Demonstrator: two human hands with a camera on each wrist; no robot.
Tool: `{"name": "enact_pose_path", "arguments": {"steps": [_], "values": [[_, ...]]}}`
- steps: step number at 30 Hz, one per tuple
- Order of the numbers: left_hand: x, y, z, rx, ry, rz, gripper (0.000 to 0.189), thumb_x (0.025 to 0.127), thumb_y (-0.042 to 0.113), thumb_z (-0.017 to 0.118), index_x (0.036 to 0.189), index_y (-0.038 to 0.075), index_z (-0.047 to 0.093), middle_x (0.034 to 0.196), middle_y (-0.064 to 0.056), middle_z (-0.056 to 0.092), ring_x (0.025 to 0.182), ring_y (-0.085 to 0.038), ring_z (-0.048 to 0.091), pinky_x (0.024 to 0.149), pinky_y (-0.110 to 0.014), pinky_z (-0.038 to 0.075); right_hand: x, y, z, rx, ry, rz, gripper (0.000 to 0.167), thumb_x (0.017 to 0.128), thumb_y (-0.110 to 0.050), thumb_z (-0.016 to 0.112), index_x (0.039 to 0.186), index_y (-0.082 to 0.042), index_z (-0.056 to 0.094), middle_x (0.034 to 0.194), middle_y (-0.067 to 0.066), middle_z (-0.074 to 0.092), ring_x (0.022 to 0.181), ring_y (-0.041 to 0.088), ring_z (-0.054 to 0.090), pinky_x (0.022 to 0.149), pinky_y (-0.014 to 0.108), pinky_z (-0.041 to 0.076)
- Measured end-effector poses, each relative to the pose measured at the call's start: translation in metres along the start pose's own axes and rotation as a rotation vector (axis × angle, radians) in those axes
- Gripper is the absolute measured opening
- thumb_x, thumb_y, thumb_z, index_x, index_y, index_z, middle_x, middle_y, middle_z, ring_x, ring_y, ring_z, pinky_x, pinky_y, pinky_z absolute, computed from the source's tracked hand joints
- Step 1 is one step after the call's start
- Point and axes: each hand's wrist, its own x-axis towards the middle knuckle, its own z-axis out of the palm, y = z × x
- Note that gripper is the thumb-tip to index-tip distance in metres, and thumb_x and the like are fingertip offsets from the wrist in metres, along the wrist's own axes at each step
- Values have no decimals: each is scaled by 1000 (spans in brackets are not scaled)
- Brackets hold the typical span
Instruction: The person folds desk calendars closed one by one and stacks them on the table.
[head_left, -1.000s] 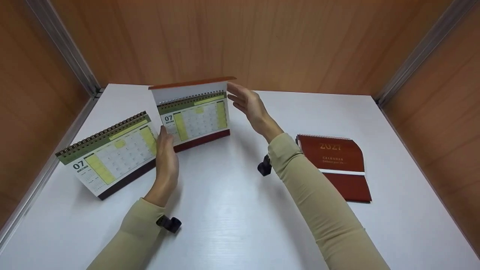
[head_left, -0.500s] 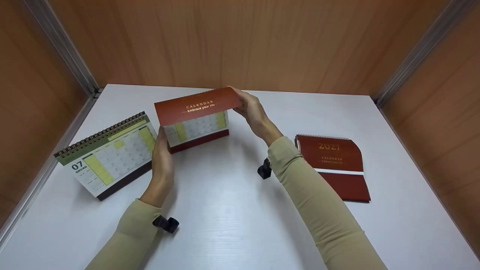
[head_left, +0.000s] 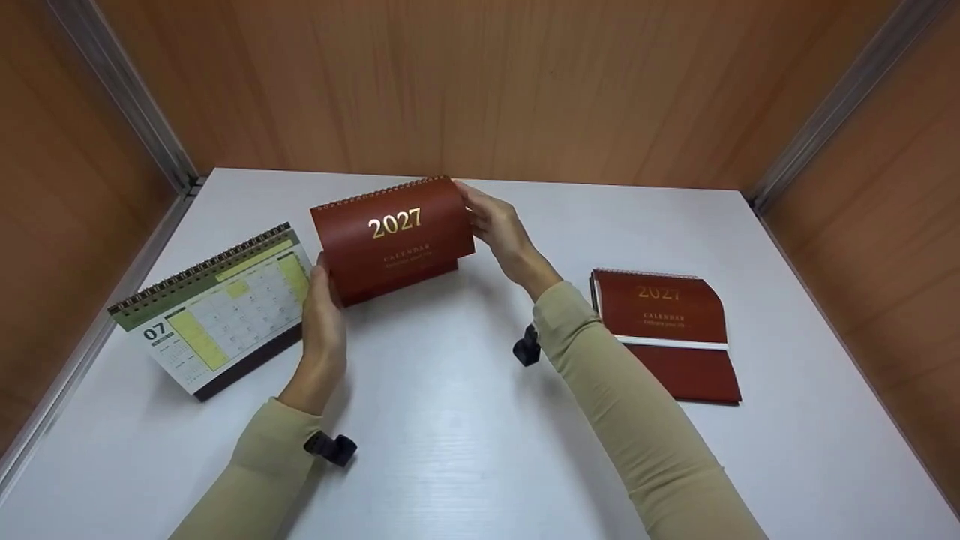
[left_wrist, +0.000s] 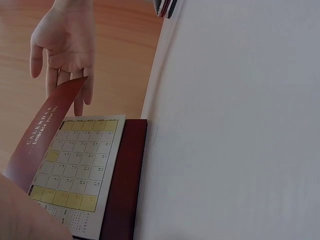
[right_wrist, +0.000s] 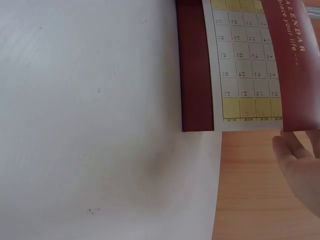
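Observation:
A red desk calendar (head_left: 394, 240) marked 2027 stands upright at the back left of the table, its cover hanging over the front in the head view. Both wrist views show its dated page (left_wrist: 75, 160) below the curved cover. My left hand (head_left: 324, 337) rests against its left end, the fingers mostly hidden. At the other end, my right hand (head_left: 506, 236) touches the cover's edge; the left wrist view shows its fingers loosely extended. Close to my left hand stands a second desk calendar (head_left: 225, 307), tilted, with a green-and-yellow month page marked 07.
Another closed red calendar (head_left: 664, 307) with a white band lies at the right of the white table (head_left: 435, 450), beside my right forearm. Wood-grain panels (head_left: 480, 82) stand along the back and both sides. A black wrist camera (head_left: 527, 346) hangs at my right cuff.
The cover of the red calendar has swung from raised at the top down over its front, so 2027 now shows. My right hand has moved slightly down along with it; my left hand barely shifted.

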Motion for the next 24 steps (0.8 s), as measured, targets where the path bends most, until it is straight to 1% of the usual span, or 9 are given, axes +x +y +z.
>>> {"name": "enact_pose_path", "arguments": {"steps": [6,9,14,18,21,24], "values": [[0,-1,-1,-1,-6,14,65,114,47,6,171,16,-3,178,9,-2,161,-1,-3,128,-19,6,0,2,0,-14,4,-7,54,113,-36,36,162,-15,46,160,1,54,144,20,54,124,38,38],[0,0,-1,15,-2,13,65,115,47,7,171,16,-1,178,10,-1,160,-1,-2,129,-20,6,1,4,0,-10,15,-4,53,113,-34,37,161,-14,47,160,2,53,144,22,55,123,40,38],[-2,1,0,80,21,-6,66,114,50,8,172,19,1,178,10,2,161,-3,-1,130,-26,4,1,8,0,-15,20,18,53,113,-34,38,161,-13,47,163,4,49,148,27,50,126,43,35],[-3,2,0,130,39,-33,66,114,51,11,172,22,2,178,11,2,161,-4,-2,131,-28,3,1,10,0,-40,20,35,54,114,-36,37,162,-14,45,166,4,45,150,27,47,126,43,34],[-3,2,0,144,42,-43,65,114,49,14,172,22,2,178,10,1,161,-5,-3,132,-30,2,1,12,1,-47,20,40,54,114,-35,37,163,-13,45,166,5,45,150,27,48,127,44,34],[-3,2,0,152,44,-32,65,115,47,18,172,22,2,178,11,2,162,-6,-4,132,-34,1,2,13,1,-47,27,48,53,113,-33,38,162,-12,45,165,6,47,148,28,49,127,47,33]]}}
